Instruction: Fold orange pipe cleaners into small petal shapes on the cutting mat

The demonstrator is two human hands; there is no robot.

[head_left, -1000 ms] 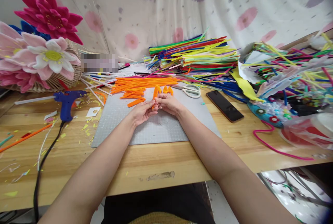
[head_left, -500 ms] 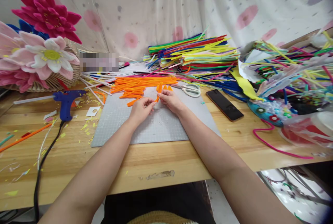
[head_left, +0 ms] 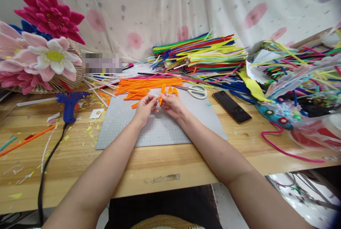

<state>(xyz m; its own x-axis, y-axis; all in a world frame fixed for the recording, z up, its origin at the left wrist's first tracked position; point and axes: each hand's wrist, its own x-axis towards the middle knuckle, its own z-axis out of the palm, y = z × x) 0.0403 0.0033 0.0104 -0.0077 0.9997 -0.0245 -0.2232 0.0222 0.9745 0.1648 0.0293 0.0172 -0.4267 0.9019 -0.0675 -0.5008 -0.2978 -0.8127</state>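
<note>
Over the grey cutting mat (head_left: 162,131), my two hands meet with fingers pinched. A short orange pipe cleaner (head_left: 160,101) shows between the fingertips. My right hand (head_left: 173,106) grips it, while my left hand (head_left: 145,110) is closed at its near side, thumb and fingers pressed together. Just past my right fingers stand out several bent orange pipe cleaner loops (head_left: 169,90); whether they lie on the mat or are held is unclear. Behind my hands lies a pile of orange pipe cleaners (head_left: 150,84), with shorter cut ones toward the left.
White-handled scissors (head_left: 197,92) lie right of my hands, with a phone (head_left: 231,107) beyond. A blue glue gun (head_left: 69,107) stands at left, its cord running forward. Bundled coloured pipe cleaners (head_left: 199,53) fill the back. Fuzzy flowers (head_left: 53,55) stand at far left.
My left fingertips have come closer to my right ones, and my right hand has turned slightly around the orange piece. The whole view has shifted a little.
</note>
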